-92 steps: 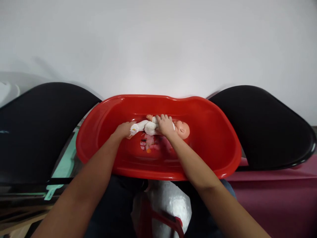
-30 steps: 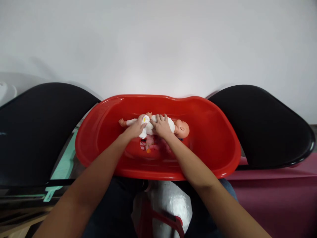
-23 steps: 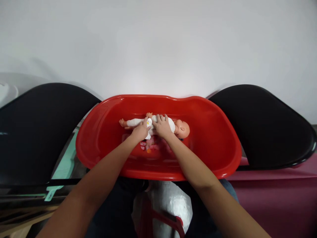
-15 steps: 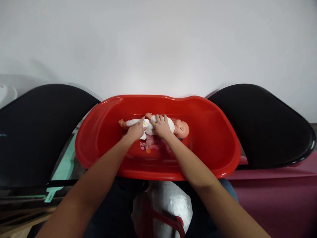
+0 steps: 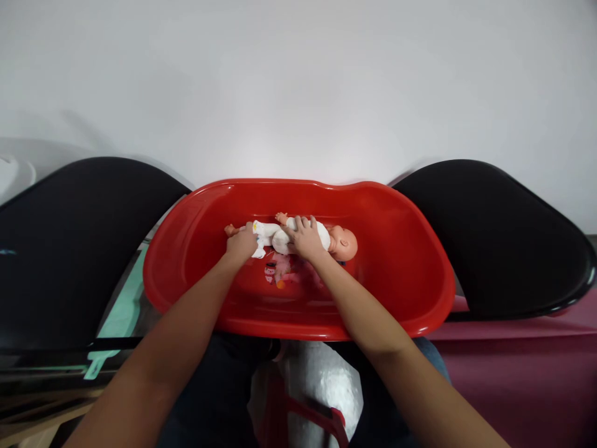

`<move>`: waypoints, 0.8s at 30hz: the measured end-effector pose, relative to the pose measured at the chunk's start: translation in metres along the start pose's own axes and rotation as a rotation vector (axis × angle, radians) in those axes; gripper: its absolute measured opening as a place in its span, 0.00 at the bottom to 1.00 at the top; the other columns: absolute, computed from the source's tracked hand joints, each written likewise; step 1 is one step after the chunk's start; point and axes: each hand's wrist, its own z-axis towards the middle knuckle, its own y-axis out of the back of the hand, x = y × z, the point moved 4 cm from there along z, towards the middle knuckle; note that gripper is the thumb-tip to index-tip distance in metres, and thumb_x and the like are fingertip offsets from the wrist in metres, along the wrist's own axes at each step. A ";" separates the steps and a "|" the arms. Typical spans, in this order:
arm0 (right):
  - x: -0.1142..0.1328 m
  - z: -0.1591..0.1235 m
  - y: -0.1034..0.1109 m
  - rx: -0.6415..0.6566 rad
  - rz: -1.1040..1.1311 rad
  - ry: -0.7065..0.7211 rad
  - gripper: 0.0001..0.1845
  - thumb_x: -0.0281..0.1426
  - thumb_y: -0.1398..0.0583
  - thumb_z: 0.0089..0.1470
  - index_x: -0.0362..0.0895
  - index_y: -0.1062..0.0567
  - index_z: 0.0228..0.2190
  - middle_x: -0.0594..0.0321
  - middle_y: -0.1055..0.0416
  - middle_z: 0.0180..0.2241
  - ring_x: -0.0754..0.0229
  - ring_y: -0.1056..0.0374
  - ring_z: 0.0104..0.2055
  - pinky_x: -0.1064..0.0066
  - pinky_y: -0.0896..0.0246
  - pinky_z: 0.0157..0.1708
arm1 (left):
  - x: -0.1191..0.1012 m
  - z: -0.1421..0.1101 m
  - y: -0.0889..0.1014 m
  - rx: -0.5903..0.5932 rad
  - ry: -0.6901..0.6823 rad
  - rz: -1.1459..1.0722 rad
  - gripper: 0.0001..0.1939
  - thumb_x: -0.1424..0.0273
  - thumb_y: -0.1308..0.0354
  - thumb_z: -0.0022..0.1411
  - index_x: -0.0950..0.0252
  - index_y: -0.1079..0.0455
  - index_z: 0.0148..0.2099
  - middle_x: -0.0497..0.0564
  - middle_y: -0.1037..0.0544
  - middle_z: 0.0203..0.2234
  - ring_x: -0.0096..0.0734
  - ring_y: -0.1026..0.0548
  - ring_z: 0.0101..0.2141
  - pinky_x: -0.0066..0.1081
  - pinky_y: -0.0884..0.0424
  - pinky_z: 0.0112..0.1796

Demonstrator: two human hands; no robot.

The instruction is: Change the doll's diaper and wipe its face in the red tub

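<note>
One baby doll of pale plastic and white cloth (image 5: 280, 241), lying lengthwise in one oval, glossy red plastic tub (image 5: 298, 326), two hands upon it.
Doll: bald head toward the right end, feet toward the left. Left hand (image 5: 240, 244): at the lower legs, closed on a small white cloth with yellow marking (image 5: 259, 251). Right hand (image 5: 305, 238): laid across the torso, fingers apart. Hands separate from each other. Tub floor: one pink printed picture (image 5: 280, 269), nearer the person than the doll.
</note>
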 end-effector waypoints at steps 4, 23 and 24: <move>-0.001 0.000 -0.001 -0.013 -0.007 0.006 0.32 0.38 0.42 0.69 0.52 0.35 0.72 0.43 0.41 0.70 0.37 0.45 0.69 0.41 0.65 0.71 | -0.026 -0.004 0.010 -0.088 -0.100 0.017 0.25 0.62 0.52 0.77 0.66 0.40 0.71 0.65 0.17 0.48 0.53 0.18 0.51 0.42 0.27 0.49; 0.001 0.000 -0.002 -0.018 -0.015 0.010 0.33 0.37 0.42 0.69 0.54 0.36 0.73 0.42 0.40 0.70 0.37 0.43 0.68 0.41 0.67 0.70 | -0.030 0.002 -0.015 -0.074 -0.193 0.103 0.29 0.68 0.56 0.77 0.65 0.45 0.76 0.69 0.25 0.60 0.53 0.22 0.56 0.41 0.27 0.52; 0.001 0.000 -0.002 -0.014 -0.014 0.010 0.33 0.38 0.42 0.69 0.54 0.36 0.72 0.42 0.40 0.70 0.37 0.43 0.68 0.41 0.67 0.70 | -0.027 0.002 -0.014 -0.073 -0.179 0.102 0.29 0.67 0.56 0.77 0.65 0.45 0.76 0.69 0.25 0.61 0.53 0.22 0.56 0.41 0.28 0.53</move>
